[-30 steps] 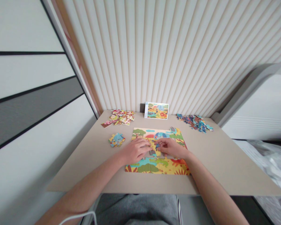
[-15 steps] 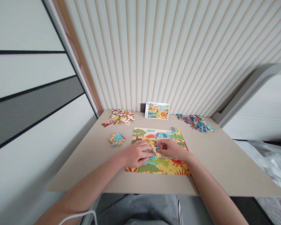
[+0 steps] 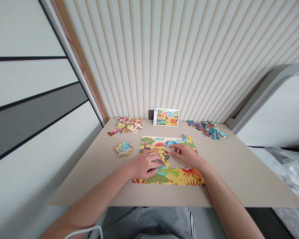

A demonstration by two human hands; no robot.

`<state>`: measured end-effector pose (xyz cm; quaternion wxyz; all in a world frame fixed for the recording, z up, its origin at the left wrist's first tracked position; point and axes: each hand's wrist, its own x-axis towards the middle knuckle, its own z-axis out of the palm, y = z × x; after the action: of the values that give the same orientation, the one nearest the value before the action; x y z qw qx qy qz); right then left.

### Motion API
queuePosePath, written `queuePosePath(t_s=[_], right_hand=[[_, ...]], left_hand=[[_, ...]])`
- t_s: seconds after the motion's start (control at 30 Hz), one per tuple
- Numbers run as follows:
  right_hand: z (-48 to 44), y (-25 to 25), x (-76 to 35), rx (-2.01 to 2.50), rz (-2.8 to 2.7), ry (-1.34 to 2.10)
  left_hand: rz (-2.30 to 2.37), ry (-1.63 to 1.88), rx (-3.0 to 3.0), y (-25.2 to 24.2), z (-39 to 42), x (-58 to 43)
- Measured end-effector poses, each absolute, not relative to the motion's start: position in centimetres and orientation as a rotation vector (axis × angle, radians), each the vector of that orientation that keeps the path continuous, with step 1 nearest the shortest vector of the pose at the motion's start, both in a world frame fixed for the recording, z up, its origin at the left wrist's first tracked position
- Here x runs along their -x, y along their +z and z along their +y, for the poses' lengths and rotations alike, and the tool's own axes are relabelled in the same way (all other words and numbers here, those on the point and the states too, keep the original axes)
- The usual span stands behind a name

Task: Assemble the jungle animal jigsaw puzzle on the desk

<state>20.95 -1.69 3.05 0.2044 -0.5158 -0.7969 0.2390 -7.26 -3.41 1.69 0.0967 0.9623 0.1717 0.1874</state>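
A colourful jigsaw puzzle point(image 3: 161, 179) with animals, trees and a yellow ground lies flat on the table. Bare tabletop shows through a gap right of its middle. My left hand point(image 3: 148, 164) rests on the puzzle's left-centre part, fingers stretched out, covering some of the picture. Just right of a small figure in a dark outfit point(image 3: 166, 156) on the puzzle, my right hand point(image 3: 185, 154) hovers over the gap. Its thumb and fingers are apart, and I see nothing between them. At the top right edge lies a puzzle piece with a grey animal on it point(image 3: 183, 136).
A picture card point(image 3: 166, 117) stands at the table's back against a pleated curtain point(image 3: 149, 59). Left of the puzzle is a small pile of blue and yellow pieces point(image 3: 124, 149). Reddish pieces point(image 3: 129, 125) lie back left, dark blue ones point(image 3: 209, 130) back right.
My right hand has let go of the piece with the dark-clothed figure, which now lies in the puzzle, and has moved slightly up and right. My left hand has stayed in place.
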Motion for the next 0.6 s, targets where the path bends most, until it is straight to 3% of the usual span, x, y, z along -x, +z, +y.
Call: queuePosePath(t_s=[0.3, 0.6], right_hand=[[1.3, 3.1, -28.0, 1.846, -1.692, 0.062], [3.1, 0.3, -30.1, 1.781, -1.857, 0.064]], left_hand=[[0.511, 0.491, -2.894, 2.0, -3.7, 7.0], [0.498, 0.478, -2.864, 1.6, -3.6, 7.0]])
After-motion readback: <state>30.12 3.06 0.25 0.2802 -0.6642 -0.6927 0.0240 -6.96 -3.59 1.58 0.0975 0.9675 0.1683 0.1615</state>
